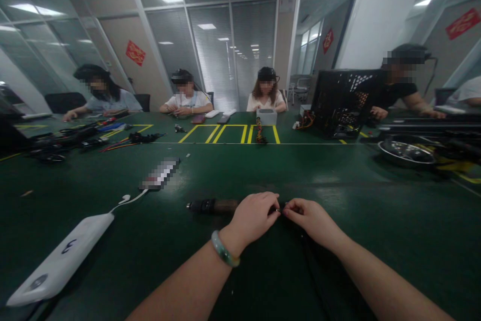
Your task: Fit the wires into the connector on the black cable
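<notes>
A dark, pen-shaped electric screwdriver (225, 206) lies across the green table, its metal tip pointing left. My left hand (251, 218), with a green bangle at the wrist, covers the tool's right end, thumb and fingers closed around it. A small shiny bit shows at those fingertips. Just to the right, my right hand (310, 218) pinches the end of a black cable, its fingertips almost meeting those of the left. From there the black cable (308, 258) drops toward the near table edge. The exact joint between tool and cable is hidden by my fingers.
A white power bank (63, 256) lies at left, wired to a phone (160, 175). Cables (93, 133) are heaped at far left. A black computer case (341, 103) and a metal bowl (406, 153) are at right. Several people sit across the table.
</notes>
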Motion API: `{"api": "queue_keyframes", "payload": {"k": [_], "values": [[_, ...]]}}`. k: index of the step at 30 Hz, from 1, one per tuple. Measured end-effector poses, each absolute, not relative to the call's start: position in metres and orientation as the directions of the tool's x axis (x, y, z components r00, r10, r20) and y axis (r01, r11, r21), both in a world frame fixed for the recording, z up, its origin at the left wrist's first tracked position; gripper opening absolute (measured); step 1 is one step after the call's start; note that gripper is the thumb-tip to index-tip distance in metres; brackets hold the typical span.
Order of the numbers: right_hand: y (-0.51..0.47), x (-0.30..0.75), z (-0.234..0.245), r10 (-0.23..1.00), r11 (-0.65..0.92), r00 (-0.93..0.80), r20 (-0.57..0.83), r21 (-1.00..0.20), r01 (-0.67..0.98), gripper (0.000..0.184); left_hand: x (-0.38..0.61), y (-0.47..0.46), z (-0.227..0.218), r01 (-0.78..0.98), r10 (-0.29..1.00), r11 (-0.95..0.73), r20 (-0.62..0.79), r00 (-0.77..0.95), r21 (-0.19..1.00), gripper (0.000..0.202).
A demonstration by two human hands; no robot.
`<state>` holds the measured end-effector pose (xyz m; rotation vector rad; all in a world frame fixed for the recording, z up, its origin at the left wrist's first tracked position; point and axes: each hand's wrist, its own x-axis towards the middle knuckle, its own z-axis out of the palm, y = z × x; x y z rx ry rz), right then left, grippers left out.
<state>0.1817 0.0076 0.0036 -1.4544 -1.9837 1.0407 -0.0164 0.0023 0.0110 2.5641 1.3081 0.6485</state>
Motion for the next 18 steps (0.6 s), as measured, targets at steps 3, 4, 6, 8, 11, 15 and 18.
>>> {"api": "queue_keyframes", "payload": {"k": [3, 4, 6, 8, 11, 15, 18], "values": [[0.0066, 0.1819, 0.0053, 0.943, 0.148, -0.326, -0.068, -0.793, 0.591, 0.022, -0.0162, 0.0018, 0.0128, 0.706, 0.795, -0.607, 0.296, 0.530, 0.366, 0.006], [0.0063, 0.1819, 0.0056, 0.944, 0.150, -0.325, -0.064, -0.793, 0.591, 0.022, -0.0161, 0.0016, 0.0133, 0.703, 0.792, -0.610, 0.295, 0.534, 0.365, 0.006], [0.0061, 0.1817, 0.0058, 0.944, 0.156, -0.326, -0.056, -0.794, 0.588, 0.022, -0.0159, 0.0011, 0.0141, 0.703, 0.787, -0.617, 0.294, 0.542, 0.355, 0.007], [0.0065, 0.1816, 0.0054, 0.943, 0.156, -0.327, -0.056, -0.795, 0.586, 0.022, -0.0156, 0.0005, 0.0147, 0.708, 0.785, -0.619, 0.293, 0.546, 0.340, 0.009], [0.0073, 0.1816, 0.0044, 0.945, 0.144, -0.320, -0.067, -0.793, 0.592, 0.021, -0.0152, -0.0003, 0.0155, 0.718, 0.790, -0.613, 0.287, 0.542, 0.329, 0.011], [0.0072, 0.1816, 0.0052, 0.950, 0.141, -0.306, -0.063, -0.788, 0.600, 0.021, -0.0154, -0.0003, 0.0151, 0.732, 0.805, -0.593, 0.278, 0.525, 0.334, 0.013], [0.0066, 0.1814, 0.0067, 0.946, 0.142, -0.316, -0.067, -0.792, 0.594, 0.020, -0.0160, 0.0006, 0.0130, 0.735, 0.810, -0.585, 0.281, 0.514, 0.342, 0.013]]}}
